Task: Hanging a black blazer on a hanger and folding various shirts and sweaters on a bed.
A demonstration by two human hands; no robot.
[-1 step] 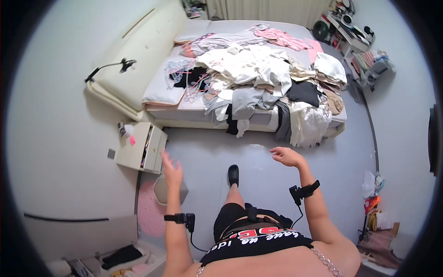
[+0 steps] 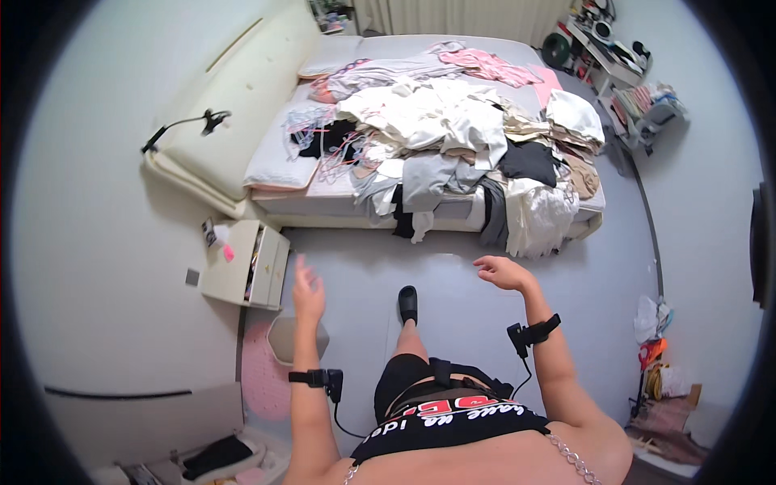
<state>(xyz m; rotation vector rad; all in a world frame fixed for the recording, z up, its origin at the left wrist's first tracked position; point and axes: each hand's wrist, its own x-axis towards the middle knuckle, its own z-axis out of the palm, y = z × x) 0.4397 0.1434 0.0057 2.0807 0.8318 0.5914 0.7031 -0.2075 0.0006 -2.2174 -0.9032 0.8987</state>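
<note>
A pale room surrounds you, its grey floor (image 2: 364,263) running up to the foot of a wide bed (image 2: 339,220). Across that bed lies the heap of clothes (image 2: 436,117), mostly white and grey, with a white ruffled garment (image 2: 537,214) hanging low over the near edge.

Your left hand (image 2: 309,295) is raised, its fingers spread and nothing in them, near the cream nightstand (image 2: 228,271). Your right hand (image 2: 505,273) is also empty, its fingers loosely bent, nearest the ruffled garment but apart from it. You seem to be between grips, one dark clog (image 2: 408,303) set forward; reaching the heap would call for stepping closer and leaning over the bed's edge.

Ahead and to your right you have open floor. Your left is tighter: the nightstand's corner juts out, and the bin (image 2: 287,339) stands close beside your forearm, by a round pink mat (image 2: 263,380).
</note>
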